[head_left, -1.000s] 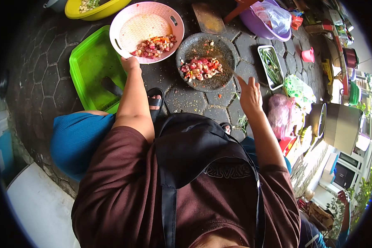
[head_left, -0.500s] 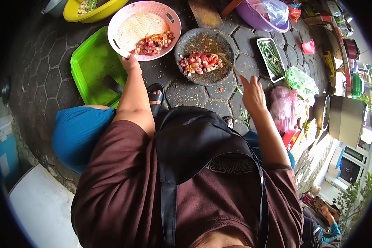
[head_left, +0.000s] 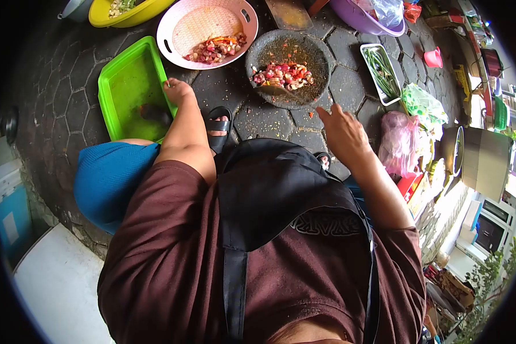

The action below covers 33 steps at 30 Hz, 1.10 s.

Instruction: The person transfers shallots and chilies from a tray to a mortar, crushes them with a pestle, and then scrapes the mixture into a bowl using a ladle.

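Left hand [head_left: 178, 90] off pink basket [head_left: 207, 26], now beside green tray [head_left: 126, 80]

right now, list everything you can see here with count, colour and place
stone mortar: 1, dark grey, top centre on the paving, holds chopped red bits
spoon: 1, lying in the mortar
pink basket: 1, top, left of the mortar, chopped red bits inside
green tray: 1, left, a dark thing lying in it
yellow bowl: 1, top left
purple basin: 1, top right, a bag inside
white tray: 1, right of the mortar, green beans in it
pink bag: 1, right
sandal: 1, black, below the green tray
left hand: at the green tray's edge
right hand: open, below the mortar, holding nothing
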Each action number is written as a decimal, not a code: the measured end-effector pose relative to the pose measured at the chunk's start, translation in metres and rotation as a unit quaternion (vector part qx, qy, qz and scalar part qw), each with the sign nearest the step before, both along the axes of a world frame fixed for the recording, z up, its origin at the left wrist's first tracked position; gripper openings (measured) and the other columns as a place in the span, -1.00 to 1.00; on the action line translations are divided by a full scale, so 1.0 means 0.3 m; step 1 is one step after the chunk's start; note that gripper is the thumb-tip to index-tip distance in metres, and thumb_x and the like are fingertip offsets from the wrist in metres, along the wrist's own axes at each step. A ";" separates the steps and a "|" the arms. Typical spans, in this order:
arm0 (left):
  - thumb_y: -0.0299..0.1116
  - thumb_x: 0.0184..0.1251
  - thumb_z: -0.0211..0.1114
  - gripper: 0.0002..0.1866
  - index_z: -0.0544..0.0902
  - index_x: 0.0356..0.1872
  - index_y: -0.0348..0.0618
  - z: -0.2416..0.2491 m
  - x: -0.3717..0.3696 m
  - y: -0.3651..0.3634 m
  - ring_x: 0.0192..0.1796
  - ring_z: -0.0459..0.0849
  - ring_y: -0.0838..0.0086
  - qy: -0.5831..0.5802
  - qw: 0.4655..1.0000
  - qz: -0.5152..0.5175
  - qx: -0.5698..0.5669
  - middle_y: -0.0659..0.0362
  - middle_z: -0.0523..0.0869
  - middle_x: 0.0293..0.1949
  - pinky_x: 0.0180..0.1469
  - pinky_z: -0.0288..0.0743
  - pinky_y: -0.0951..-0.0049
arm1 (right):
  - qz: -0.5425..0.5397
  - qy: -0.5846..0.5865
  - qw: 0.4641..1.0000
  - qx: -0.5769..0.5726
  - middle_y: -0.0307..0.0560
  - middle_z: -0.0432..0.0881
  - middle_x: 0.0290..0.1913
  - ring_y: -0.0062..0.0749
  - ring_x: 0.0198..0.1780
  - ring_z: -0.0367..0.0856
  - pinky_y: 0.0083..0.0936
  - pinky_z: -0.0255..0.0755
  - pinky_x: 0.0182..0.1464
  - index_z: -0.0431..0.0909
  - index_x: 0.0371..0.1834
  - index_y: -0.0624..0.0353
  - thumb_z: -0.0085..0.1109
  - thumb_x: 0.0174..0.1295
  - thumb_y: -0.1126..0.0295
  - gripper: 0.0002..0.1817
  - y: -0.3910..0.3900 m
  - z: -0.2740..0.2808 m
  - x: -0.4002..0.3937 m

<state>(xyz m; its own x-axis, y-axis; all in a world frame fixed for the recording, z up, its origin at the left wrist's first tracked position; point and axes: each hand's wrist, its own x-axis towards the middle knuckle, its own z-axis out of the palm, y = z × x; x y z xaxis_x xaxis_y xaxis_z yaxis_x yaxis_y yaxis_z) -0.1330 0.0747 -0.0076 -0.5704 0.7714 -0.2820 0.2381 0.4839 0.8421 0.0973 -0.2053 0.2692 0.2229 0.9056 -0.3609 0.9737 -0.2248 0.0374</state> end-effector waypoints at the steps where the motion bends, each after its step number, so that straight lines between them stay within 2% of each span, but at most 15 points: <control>1: -0.09 0.42 -0.04 -0.54 0.42 0.13 -0.26 0.010 -0.013 -0.009 0.02 0.62 0.06 0.025 1.000 0.011 0.003 -0.12 0.63 -0.01 0.05 0.47 0.18 | 0.004 -0.019 1.000 0.006 0.12 0.50 -0.11 0.00 -0.07 0.58 -0.14 0.53 -0.08 0.47 -0.03 0.17 -0.13 0.26 0.45 -0.74 0.020 -0.030 0.013; 4: -0.10 0.42 -0.03 -0.55 0.43 0.12 -0.24 0.033 -0.024 -0.016 0.02 0.62 0.06 0.043 0.999 0.013 -0.021 -0.11 0.63 -0.02 0.04 0.48 0.19 | -0.028 -0.016 0.999 -0.041 0.15 0.52 -0.11 0.02 -0.07 0.60 -0.12 0.53 -0.10 0.47 -0.05 0.17 -0.14 0.26 0.46 -0.75 0.090 -0.047 0.069; 5: -0.10 0.42 -0.03 -0.55 0.43 0.12 -0.24 0.024 -0.029 -0.010 0.02 0.62 0.06 0.044 0.999 0.014 -0.020 -0.11 0.63 -0.02 0.04 0.48 0.19 | -0.012 -0.010 1.000 -0.015 0.19 0.54 -0.12 0.03 -0.08 0.60 -0.13 0.50 -0.06 0.47 0.02 0.14 -0.16 0.23 0.49 -0.69 0.084 -0.046 0.095; 8: -0.11 0.41 -0.01 -0.56 0.44 0.12 -0.23 -0.126 -0.034 0.044 0.01 0.63 0.07 0.007 0.999 -0.023 0.024 -0.10 0.63 -0.02 0.05 0.48 0.18 | -0.039 0.056 0.998 0.015 0.21 0.55 -0.09 0.05 -0.04 0.59 -0.14 0.46 0.01 0.47 0.10 0.13 -0.17 0.18 0.55 -0.59 0.063 -0.020 0.121; 9: -0.14 0.39 0.03 -0.60 0.46 0.10 -0.20 -0.234 -0.026 0.090 -0.14 0.64 0.23 0.016 0.999 -0.039 0.034 0.00 0.65 -0.13 -0.10 0.52 0.29 | -0.067 0.084 0.994 0.018 0.24 0.55 -0.03 0.07 0.02 0.55 -0.16 0.40 0.08 0.45 0.17 0.14 -0.17 0.12 0.58 -0.51 0.055 -0.029 0.127; 10: -0.18 0.37 0.06 -0.64 0.49 0.07 -0.17 -0.285 -0.019 0.117 -0.29 0.66 0.40 0.026 0.997 -0.058 0.044 0.10 0.66 -0.24 -0.24 0.56 0.39 | -0.068 0.084 0.994 0.019 0.24 0.55 -0.03 0.07 0.02 0.55 -0.16 0.40 0.08 0.45 0.17 0.14 -0.17 0.12 0.58 -0.51 0.050 -0.054 0.134; 11: -0.16 0.37 0.08 -0.58 0.39 0.18 -0.11 -0.246 0.010 0.113 -0.33 0.67 0.37 -0.106 0.993 -0.057 -0.011 0.07 0.64 -0.23 -0.33 0.56 0.35 | -0.080 0.112 0.990 0.016 0.23 0.54 0.01 0.08 0.04 0.53 -0.16 0.39 0.10 0.45 0.17 0.14 -0.17 0.11 0.58 -0.50 0.044 -0.090 0.143; 12: -0.17 0.38 0.07 -0.53 0.30 0.23 -0.09 -0.066 0.054 0.053 -0.26 0.67 0.26 -0.217 0.974 -0.052 -0.045 0.02 0.60 -0.15 -0.29 0.57 0.26 | -0.092 0.139 0.986 0.012 0.23 0.54 0.04 0.08 0.06 0.52 -0.16 0.38 0.12 0.44 0.18 0.13 -0.17 0.09 0.58 -0.49 0.040 -0.126 0.151; 14: -0.18 0.38 0.06 -0.55 0.27 0.22 -0.10 -0.103 0.096 0.071 -0.19 0.66 0.19 -0.284 0.956 -0.042 -0.055 -0.01 0.56 -0.05 -0.24 0.58 0.23 | -0.100 0.160 0.982 0.013 0.22 0.54 0.06 0.07 0.09 0.50 -0.18 0.36 0.15 0.44 0.18 0.12 -0.19 0.08 0.58 -0.47 0.042 -0.195 0.162; 18: -0.24 0.37 0.07 -0.60 0.30 0.18 -0.09 -0.154 0.136 0.104 -0.13 0.65 0.16 -0.323 0.943 -0.054 -0.062 -0.01 0.55 -0.02 -0.17 0.59 0.19 | -0.133 0.126 0.983 0.004 0.22 0.54 0.05 0.09 0.09 0.50 -0.16 0.35 0.14 0.45 0.17 0.13 -0.21 0.07 0.58 -0.47 0.049 -0.224 0.198; 23: -0.43 0.31 0.07 -0.66 0.37 0.10 -0.17 -0.128 0.160 0.119 -0.17 0.66 0.18 -0.346 0.936 -0.017 -0.063 0.01 0.58 -0.07 -0.15 0.61 0.17 | -0.123 0.163 0.979 0.009 0.25 0.53 0.05 0.12 0.07 0.50 -0.15 0.35 0.14 0.45 0.17 0.15 -0.20 0.08 0.57 -0.48 0.070 -0.214 0.202; 27: -0.51 0.27 0.02 -0.69 0.39 0.04 -0.23 -0.090 0.189 0.116 -0.26 0.66 0.23 -0.329 0.941 0.047 -0.066 -0.01 0.59 -0.11 -0.26 0.63 0.25 | -0.103 0.178 0.978 0.032 0.29 0.53 0.03 0.12 0.06 0.51 -0.14 0.34 0.15 0.45 0.16 0.15 -0.19 0.09 0.56 -0.50 0.088 -0.278 0.185; 30: -0.53 0.25 0.03 -0.67 0.39 0.05 -0.22 -0.074 0.193 0.120 -0.27 0.66 0.23 -0.329 0.941 0.051 -0.061 -0.01 0.60 -0.11 -0.28 0.63 0.24 | -0.123 0.137 0.981 0.059 0.30 0.55 0.00 0.13 0.05 0.51 -0.13 0.34 0.14 0.46 0.14 0.18 -0.19 0.10 0.55 -0.52 0.059 -0.270 0.225; 31: -0.54 0.22 0.04 -0.72 0.44 -0.02 -0.24 -0.047 0.201 0.109 -0.19 0.68 0.18 -0.327 0.942 0.068 -0.042 -0.04 0.60 -0.06 -0.30 0.66 0.26 | -0.119 0.144 0.981 0.050 0.28 0.56 -0.02 0.13 0.04 0.51 -0.13 0.34 0.14 0.46 0.13 0.19 -0.19 0.12 0.55 -0.53 0.040 -0.232 0.242; 33: -0.56 0.22 0.03 -0.70 0.42 0.01 -0.25 -0.015 0.201 0.107 -0.16 0.68 0.16 -0.324 0.943 0.066 -0.038 -0.05 0.58 -0.02 -0.28 0.68 0.23 | -0.116 0.153 0.980 0.041 0.27 0.56 -0.03 0.12 0.04 0.51 -0.14 0.35 0.13 0.46 0.13 0.19 -0.18 0.13 0.55 -0.54 -0.015 -0.179 0.275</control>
